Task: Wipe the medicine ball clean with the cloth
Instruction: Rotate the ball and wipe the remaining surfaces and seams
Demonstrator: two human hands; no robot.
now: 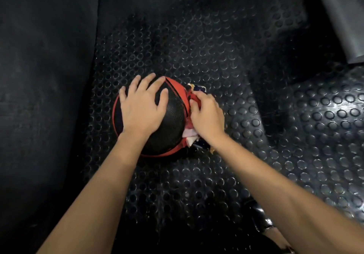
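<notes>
A black medicine ball with red seams and a red panel sits on the studded rubber floor near the middle of the view. My left hand lies spread flat over the ball's top left, fingers straight. My right hand grips a bunched multicoloured cloth and presses it against the ball's right side. Bits of the cloth stick out above and below that hand; the rest is hidden under it.
Black rubber matting with raised round studs covers the floor. A smooth dark mat lies to the left. A grey slanted piece of equipment stands at the top right. A shiny black shoe shows at the bottom.
</notes>
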